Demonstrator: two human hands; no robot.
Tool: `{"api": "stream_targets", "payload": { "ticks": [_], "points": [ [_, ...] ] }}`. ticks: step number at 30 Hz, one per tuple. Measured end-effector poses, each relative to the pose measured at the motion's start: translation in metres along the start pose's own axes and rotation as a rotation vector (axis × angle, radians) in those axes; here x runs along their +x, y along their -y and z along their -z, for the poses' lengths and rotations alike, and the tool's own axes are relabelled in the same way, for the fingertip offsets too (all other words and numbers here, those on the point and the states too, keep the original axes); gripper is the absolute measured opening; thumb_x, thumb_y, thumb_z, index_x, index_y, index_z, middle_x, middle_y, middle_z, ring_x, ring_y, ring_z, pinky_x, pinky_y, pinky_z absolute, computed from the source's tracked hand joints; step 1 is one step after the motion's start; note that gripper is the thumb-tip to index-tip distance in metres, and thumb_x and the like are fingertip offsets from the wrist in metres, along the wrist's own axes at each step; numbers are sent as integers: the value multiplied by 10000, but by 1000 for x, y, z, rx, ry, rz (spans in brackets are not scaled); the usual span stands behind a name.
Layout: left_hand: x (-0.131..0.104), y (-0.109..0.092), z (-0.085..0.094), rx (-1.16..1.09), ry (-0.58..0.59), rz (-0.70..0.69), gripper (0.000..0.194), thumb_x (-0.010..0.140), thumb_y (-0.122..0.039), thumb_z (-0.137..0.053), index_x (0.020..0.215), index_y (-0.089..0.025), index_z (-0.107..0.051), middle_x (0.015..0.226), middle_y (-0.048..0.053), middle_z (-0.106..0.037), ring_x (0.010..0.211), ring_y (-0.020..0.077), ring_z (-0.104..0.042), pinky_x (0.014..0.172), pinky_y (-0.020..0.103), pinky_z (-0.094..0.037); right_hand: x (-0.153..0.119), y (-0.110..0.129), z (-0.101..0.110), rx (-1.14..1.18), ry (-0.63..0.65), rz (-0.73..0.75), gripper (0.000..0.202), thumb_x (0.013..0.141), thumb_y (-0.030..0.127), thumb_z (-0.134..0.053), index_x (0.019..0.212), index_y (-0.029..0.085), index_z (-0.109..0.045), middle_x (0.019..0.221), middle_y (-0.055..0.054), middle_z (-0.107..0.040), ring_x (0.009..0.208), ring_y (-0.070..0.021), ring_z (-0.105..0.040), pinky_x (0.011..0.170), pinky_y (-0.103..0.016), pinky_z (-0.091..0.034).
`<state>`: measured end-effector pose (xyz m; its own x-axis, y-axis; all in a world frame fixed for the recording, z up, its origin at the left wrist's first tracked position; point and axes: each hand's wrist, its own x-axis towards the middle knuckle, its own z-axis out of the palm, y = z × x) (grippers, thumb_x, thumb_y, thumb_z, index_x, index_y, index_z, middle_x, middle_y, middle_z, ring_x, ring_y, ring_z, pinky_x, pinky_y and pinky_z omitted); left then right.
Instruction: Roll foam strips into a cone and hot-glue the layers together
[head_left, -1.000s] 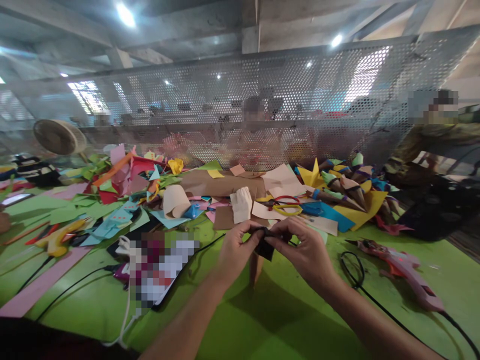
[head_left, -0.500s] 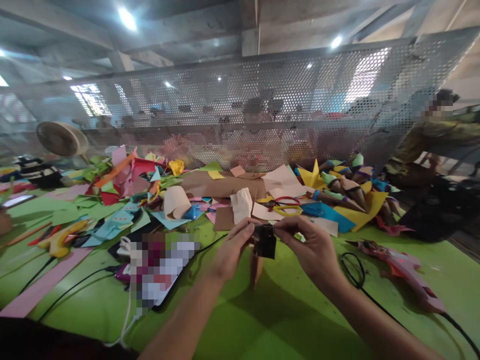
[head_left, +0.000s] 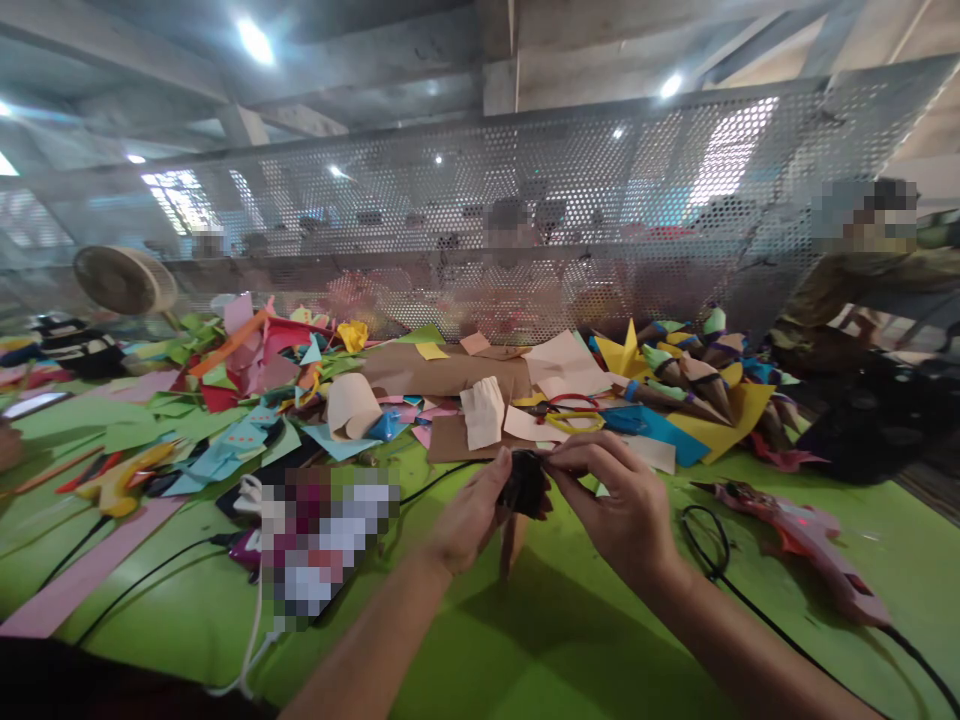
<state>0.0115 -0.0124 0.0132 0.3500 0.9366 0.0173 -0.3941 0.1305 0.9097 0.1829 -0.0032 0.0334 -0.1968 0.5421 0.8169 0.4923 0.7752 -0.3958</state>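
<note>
My left hand (head_left: 474, 512) is closed around a small black piece (head_left: 525, 486), its thumb along the near side. The piece looks like black paper or tape, curved round the top of a brown paper piece (head_left: 511, 545) that points down over the table. Thumb and fingertips of my right hand (head_left: 616, 492) pinch the black piece's right edge. The fingers hide part of the black piece, and what lies inside its curve cannot be seen.
A pink glue gun (head_left: 814, 545) with a black cord lies at right. A phone (head_left: 330, 550) and cables are at left. Yellow-handled scissors (head_left: 574, 415), paper scraps (head_left: 240, 435) and paper cones (head_left: 705, 385) cover the green table's (head_left: 555, 640) far side, before a perforated metal screen (head_left: 450, 220).
The black piece, flatter and squarer before, now curves round the brown paper. My right hand has shifted slightly with its edge, and my left hand has turned a little.
</note>
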Motion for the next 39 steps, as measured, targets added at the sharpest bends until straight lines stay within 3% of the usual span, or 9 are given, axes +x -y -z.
{"api": "stream_targets", "payload": {
  "ticks": [5, 18, 24, 31, 35, 39],
  "points": [
    [0, 7, 4, 25, -50, -30, 526, 882, -636, -572, 998, -143, -713, 884, 80, -729, 800, 183, -677, 823, 343, -557, -1, 0, 1, -69, 23, 52, 130, 903, 123, -635, 968, 233, -659, 904, -52, -688, 858, -200, -646, 751, -345, -525],
    [-1, 2, -1, 146, -30, -43, 560, 853, -659, -592, 1144, -189, -686, 942, 70, -709, 835, 182, -661, 842, 338, -538, 1, 1, 2, -92, 51, 18, 102, 929, 164, -607, 880, 231, -666, 845, -50, -693, 816, -202, -656, 732, -344, -523],
    [2, 8, 2, 117, -68, -76, 486, 897, -616, -562, 1049, -175, -695, 904, 54, -705, 803, 166, -646, 843, 319, -517, 2, 1, 4, -158, 75, 124, 109, 938, 154, -601, 907, 214, -687, 859, -55, -721, 814, -195, -667, 731, -337, -508],
    [3, 4, 1, 55, -140, -113, 373, 856, -551, -658, 985, -205, -710, 914, 35, -696, 764, 139, -602, 761, 266, -503, 3, 5, 4, -176, 127, 208, 128, 932, 121, -596, 883, 212, -672, 858, -43, -727, 792, -182, -678, 756, -328, -491],
    [3, -2, 1, 81, -157, -153, 370, 845, -545, -666, 1008, -216, -712, 1031, 57, -708, 881, 180, -629, 809, 294, -523, 2, 5, 3, -61, 130, 111, 66, 915, 166, -638, 934, 226, -660, 871, -38, -724, 800, -183, -669, 727, -319, -502],
    [4, -5, 2, 142, -163, -147, 392, 855, -567, -641, 1033, -224, -707, 944, 44, -704, 812, 178, -647, 809, 311, -525, 4, 3, 4, 74, 78, -47, 78, 910, 194, -653, 977, 233, -657, 860, -26, -707, 742, -163, -642, 646, -288, -505]
  ]
}}
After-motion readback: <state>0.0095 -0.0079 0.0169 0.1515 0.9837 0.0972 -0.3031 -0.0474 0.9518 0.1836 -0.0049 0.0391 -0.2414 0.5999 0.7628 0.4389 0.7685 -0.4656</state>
